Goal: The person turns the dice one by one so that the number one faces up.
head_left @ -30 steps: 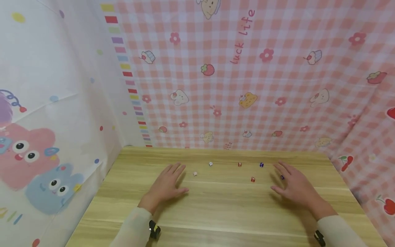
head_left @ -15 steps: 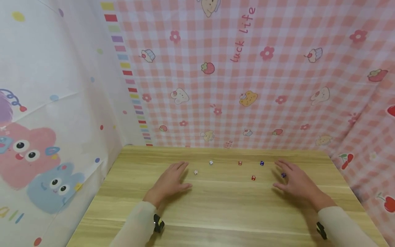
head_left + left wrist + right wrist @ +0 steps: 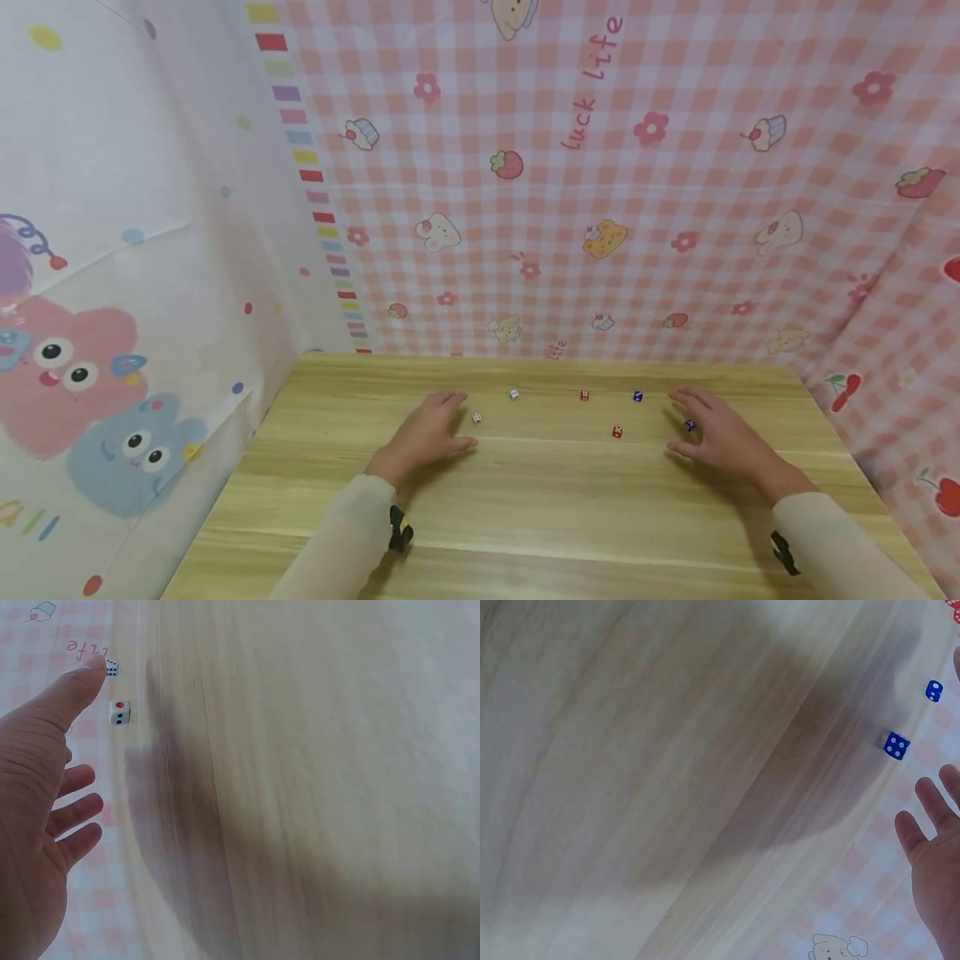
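Note:
My left hand [image 3: 429, 435] hovers over the table at the left, fingers spread and relaxed, holding nothing. Just past its thumb and fingertips lies a white die [image 3: 476, 418]; another white die [image 3: 513, 394] sits farther back. In the left wrist view the nearer white die [image 3: 120, 712] shows a red one-spot. On the right, my right hand [image 3: 723, 437] has its thumb and fingers apart around a blue die [image 3: 690, 425], without gripping it. A second blue die [image 3: 637, 397] lies beyond its fingertips. Two red dice, one at the back [image 3: 584, 396] and one nearer [image 3: 617, 432], lie between the hands.
The dice stand on a light wooden table [image 3: 555, 508]. A pink checked cloth [image 3: 465, 200] hangs behind its back edge and along the right. At the left hangs a white cloth [image 3: 202, 275] with cartoon figures. A small black device [image 3: 401, 529] sits at the left wrist.
My left hand has moved to the right and slightly forward, closer to the nearer white die. My right hand has barely moved. The dice stay where they were.

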Demonstrator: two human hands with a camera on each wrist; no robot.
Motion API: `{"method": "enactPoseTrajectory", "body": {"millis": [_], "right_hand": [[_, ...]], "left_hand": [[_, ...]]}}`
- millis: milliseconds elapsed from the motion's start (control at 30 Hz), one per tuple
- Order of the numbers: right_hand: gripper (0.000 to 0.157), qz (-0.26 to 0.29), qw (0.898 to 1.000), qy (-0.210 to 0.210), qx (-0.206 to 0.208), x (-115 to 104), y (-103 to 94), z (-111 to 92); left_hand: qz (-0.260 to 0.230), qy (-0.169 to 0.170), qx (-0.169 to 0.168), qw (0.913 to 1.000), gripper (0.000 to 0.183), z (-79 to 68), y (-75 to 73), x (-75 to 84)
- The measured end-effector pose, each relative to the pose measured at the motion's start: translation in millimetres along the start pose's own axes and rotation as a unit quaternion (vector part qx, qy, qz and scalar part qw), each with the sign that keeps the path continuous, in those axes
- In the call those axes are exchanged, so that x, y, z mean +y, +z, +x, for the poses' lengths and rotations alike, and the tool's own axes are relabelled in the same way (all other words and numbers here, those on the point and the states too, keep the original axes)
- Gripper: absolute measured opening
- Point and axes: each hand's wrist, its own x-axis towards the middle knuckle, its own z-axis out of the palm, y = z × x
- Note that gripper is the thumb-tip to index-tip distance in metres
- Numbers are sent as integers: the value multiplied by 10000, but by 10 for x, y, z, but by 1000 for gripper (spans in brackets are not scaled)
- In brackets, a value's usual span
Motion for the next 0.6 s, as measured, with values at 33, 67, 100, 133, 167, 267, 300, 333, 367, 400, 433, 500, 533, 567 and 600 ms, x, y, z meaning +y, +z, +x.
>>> {"method": "enactPoseTrajectory", "body": {"millis": [33, 67, 100, 133, 167, 267, 300, 333, 367, 400, 433, 500, 533, 567, 600], "right_hand": [[83, 24, 10000, 11, -18, 3, 2, 1], [83, 53, 10000, 32, -50, 6, 3, 3], [83, 85, 9999, 58, -78, 9, 3, 6], [83, 112, 9998, 81, -110, 14, 4, 5], [83, 145, 9997, 117, -135, 18, 4, 5], [82, 262, 9991, 230, -222, 45, 6, 7], [82, 296, 9990, 253, -237, 55, 8, 8], [82, 328, 9988, 275, -255, 66, 10, 9], [82, 349, 9986, 291, -264, 78, 13, 10], [81, 367, 9985, 288, -281, 90, 17, 12], [81, 384, 9984, 279, -294, 100, 19, 14], [81, 414, 9982, 280, -318, 123, 28, 21], [81, 425, 9981, 289, -340, 133, 31, 24], [80, 435, 9979, 306, -368, 140, 32, 27], [80, 455, 9976, 330, -402, 146, 33, 28]], "left_hand": [[-18, -4, 2, 10000, 86, 15, 6, 7], [-25, 0, 13, 10000, 84, 31, 10, 14], [-28, 4, 20, 10000, 82, 49, 14, 20], [-31, 19, 34, 10000, 80, 64, 19, 29], [-79, 36, 52, 9999, 78, 78, 21, 39], [-143, 89, 72, 9998, 71, 121, 32, 63], [-171, 92, 59, 9998, 70, 134, 36, 71], [-188, 108, 52, 9998, 68, 145, 43, 76], [-214, 106, 32, 9997, 66, 155, 48, 82], [-203, 104, 4, 9997, 64, 164, 55, 88], [-220, 98, -21, 9997, 63, 175, 61, 95], [-295, 95, -60, 9995, 59, 197, 67, 110], [-313, 109, -69, 9994, 57, 206, 71, 116], [-329, 107, -84, 9994, 56, 215, 72, 125], [-337, 119, -95, 9993, 53, 224, 74, 133]]}}
